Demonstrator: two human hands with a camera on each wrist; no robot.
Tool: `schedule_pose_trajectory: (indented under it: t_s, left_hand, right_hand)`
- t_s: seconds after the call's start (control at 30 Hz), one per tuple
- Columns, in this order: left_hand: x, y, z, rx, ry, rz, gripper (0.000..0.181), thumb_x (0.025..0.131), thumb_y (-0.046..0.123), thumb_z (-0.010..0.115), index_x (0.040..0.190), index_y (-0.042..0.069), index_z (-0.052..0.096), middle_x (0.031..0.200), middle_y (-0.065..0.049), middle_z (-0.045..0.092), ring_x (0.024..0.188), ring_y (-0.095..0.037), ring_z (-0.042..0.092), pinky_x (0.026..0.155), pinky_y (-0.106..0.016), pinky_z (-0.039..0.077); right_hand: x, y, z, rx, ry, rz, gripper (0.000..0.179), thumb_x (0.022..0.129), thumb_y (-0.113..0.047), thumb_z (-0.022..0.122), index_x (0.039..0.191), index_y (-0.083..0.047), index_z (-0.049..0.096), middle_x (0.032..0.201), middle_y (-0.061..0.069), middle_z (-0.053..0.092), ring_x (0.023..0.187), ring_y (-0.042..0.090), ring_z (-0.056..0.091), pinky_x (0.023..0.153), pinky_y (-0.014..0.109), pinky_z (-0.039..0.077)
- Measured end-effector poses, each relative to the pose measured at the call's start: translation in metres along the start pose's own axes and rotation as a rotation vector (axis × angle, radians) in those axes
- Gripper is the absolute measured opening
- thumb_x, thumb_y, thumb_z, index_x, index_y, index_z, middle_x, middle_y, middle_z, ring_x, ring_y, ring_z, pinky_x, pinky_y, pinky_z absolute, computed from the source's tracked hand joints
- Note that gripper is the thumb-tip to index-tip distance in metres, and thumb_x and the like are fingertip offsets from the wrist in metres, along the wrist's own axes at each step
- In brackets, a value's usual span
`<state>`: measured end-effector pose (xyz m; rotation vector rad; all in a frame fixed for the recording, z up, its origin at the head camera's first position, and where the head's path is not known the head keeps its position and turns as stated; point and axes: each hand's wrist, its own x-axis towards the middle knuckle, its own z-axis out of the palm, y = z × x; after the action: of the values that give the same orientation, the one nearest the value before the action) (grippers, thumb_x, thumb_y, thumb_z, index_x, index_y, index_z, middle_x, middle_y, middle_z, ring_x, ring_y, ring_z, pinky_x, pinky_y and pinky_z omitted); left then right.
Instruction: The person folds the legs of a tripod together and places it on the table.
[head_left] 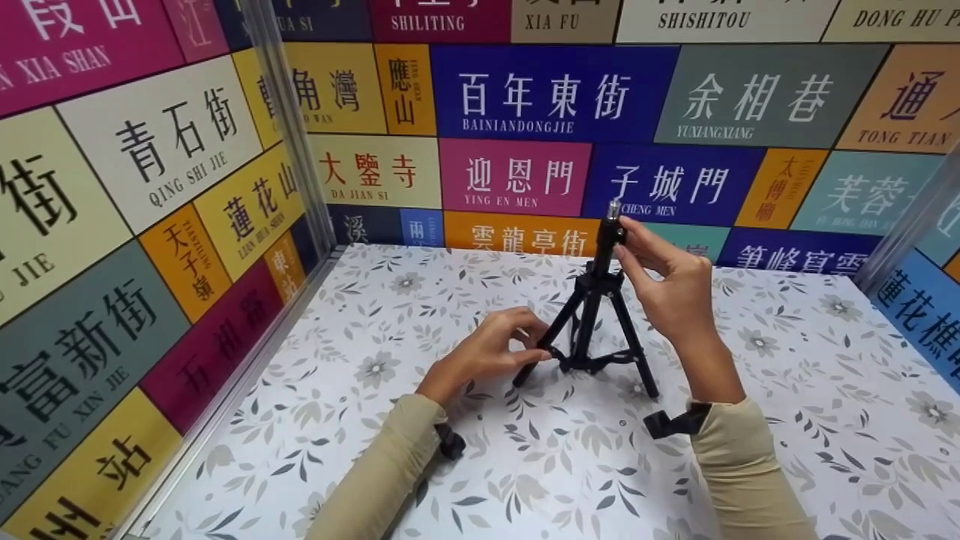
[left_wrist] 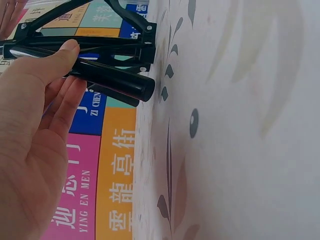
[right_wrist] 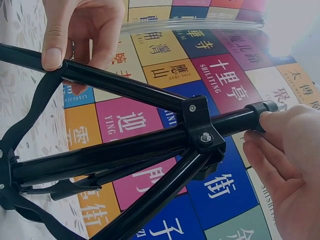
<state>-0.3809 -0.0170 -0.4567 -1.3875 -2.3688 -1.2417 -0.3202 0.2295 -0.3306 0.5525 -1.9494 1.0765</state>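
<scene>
A small black tripod (head_left: 591,322) stands upright over the table with its legs spread and its braces stretched between them. My left hand (head_left: 499,345) pinches the left leg (left_wrist: 117,80) low down, thumb on one side and fingers on the other, near where a brace joins it. At the top, my right hand (head_left: 671,277) pinches the centre column just under its silver screw tip (head_left: 614,210). The right wrist view shows the thumb and fingers at the collar (right_wrist: 259,115) of that column, above the leg hub (right_wrist: 205,135).
A white tabletop (head_left: 360,465) with a grey leaf and flower print lies beneath. Panels of coloured street-name signs (head_left: 555,94) line the back and left walls. A clear strip (head_left: 281,112) runs up the left corner. Black straps (head_left: 679,421) sit at both sleeve cuffs.
</scene>
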Motion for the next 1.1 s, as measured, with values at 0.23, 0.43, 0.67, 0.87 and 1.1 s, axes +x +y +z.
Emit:
schedule_pose_trajectory:
  t_s: [0.23, 0.43, 0.67, 0.87, 1.1]
  left_hand:
    - [0.001, -0.002, 0.003, -0.008, 0.020, -0.003, 0.027, 0.087, 0.019, 0.080, 0.111, 0.010, 0.071, 0.100, 0.000, 0.067, 0.091, -0.009, 0.067, 0.088, -0.016, 0.059]
    - [0.002, -0.002, 0.005, -0.001, 0.047, -0.001, 0.028, 0.087, 0.020, 0.080, 0.111, 0.010, 0.071, 0.098, 0.000, 0.067, 0.091, -0.014, 0.067, 0.087, -0.017, 0.059]
    - [0.001, -0.002, 0.008, 0.001, 0.075, -0.005, 0.029, 0.087, 0.021, 0.080, 0.113, 0.010, 0.071, 0.099, 0.001, 0.066, 0.090, -0.014, 0.066, 0.087, -0.017, 0.060]
    - [0.002, -0.002, 0.010, -0.015, 0.103, 0.016, 0.028, 0.086, 0.020, 0.081, 0.112, 0.011, 0.072, 0.099, 0.000, 0.066, 0.088, -0.014, 0.067, 0.086, -0.017, 0.060]
    - [0.004, -0.001, 0.012, -0.028, 0.132, 0.040, 0.026, 0.086, 0.019, 0.080, 0.109, 0.011, 0.072, 0.098, -0.002, 0.067, 0.087, -0.015, 0.067, 0.085, -0.018, 0.060]
  right_hand:
    - [0.000, -0.001, 0.001, 0.009, 0.016, -0.005, 0.041, 0.089, -0.002, 0.074, 0.128, -0.013, 0.070, 0.109, 0.016, 0.075, 0.091, 0.026, 0.076, 0.079, 0.010, 0.058]
    - [0.000, -0.004, -0.001, -0.002, 0.006, -0.005, 0.044, 0.089, -0.002, 0.074, 0.130, -0.019, 0.069, 0.108, 0.017, 0.075, 0.091, 0.028, 0.076, 0.080, 0.010, 0.058]
    - [0.000, -0.004, -0.001, -0.008, 0.008, -0.006, 0.045, 0.090, -0.003, 0.074, 0.130, -0.022, 0.068, 0.109, 0.015, 0.076, 0.091, 0.023, 0.076, 0.080, 0.010, 0.058]
    - [-0.001, -0.002, 0.000, 0.001, 0.008, -0.008, 0.044, 0.090, -0.003, 0.073, 0.131, -0.020, 0.068, 0.110, 0.017, 0.075, 0.094, 0.023, 0.076, 0.081, 0.010, 0.058]
    - [0.001, -0.005, 0.001, -0.022, 0.023, -0.054, 0.044, 0.090, -0.002, 0.073, 0.130, -0.020, 0.069, 0.110, 0.014, 0.075, 0.091, 0.027, 0.076, 0.079, 0.014, 0.060]
